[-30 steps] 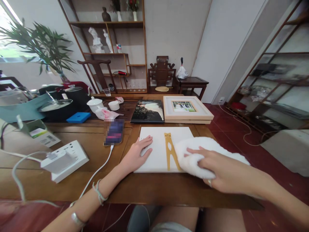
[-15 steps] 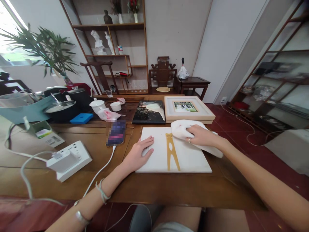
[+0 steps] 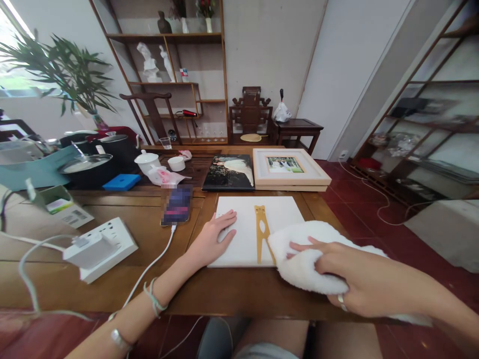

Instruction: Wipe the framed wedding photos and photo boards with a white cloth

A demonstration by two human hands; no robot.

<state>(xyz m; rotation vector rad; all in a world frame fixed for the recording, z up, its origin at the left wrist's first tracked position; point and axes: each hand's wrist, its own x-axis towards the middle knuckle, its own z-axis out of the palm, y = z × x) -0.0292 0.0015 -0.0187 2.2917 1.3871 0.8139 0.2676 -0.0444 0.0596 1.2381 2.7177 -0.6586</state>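
A white rectangular board (image 3: 239, 249) lies flat near the table's front edge. On it is a flat yellow-gold piece (image 3: 261, 227) with a cat-like head and two long legs. My left hand (image 3: 217, 237) rests flat on the board's left side, fingers stretched out, holding nothing. Bunched in my right hand (image 3: 348, 271) is a fluffy white cloth (image 3: 310, 239). The cloth covers the board's lower right corner and hangs past the table edge. It touches or overlaps the tip of the piece's right leg; I cannot tell which.
Behind the board lie a dark photo panel (image 3: 228, 174) and a light wood picture frame (image 3: 314, 177). To the left are a phone (image 3: 175, 204) on a white cable, a power strip (image 3: 108, 249), a blue box (image 3: 121, 182), a white teapot (image 3: 146, 160) and a black pot (image 3: 86, 172).
My right hand has drawn the cloth from the board's upper right toward me, down to its lower right corner. My left hand has stayed in place on the board.
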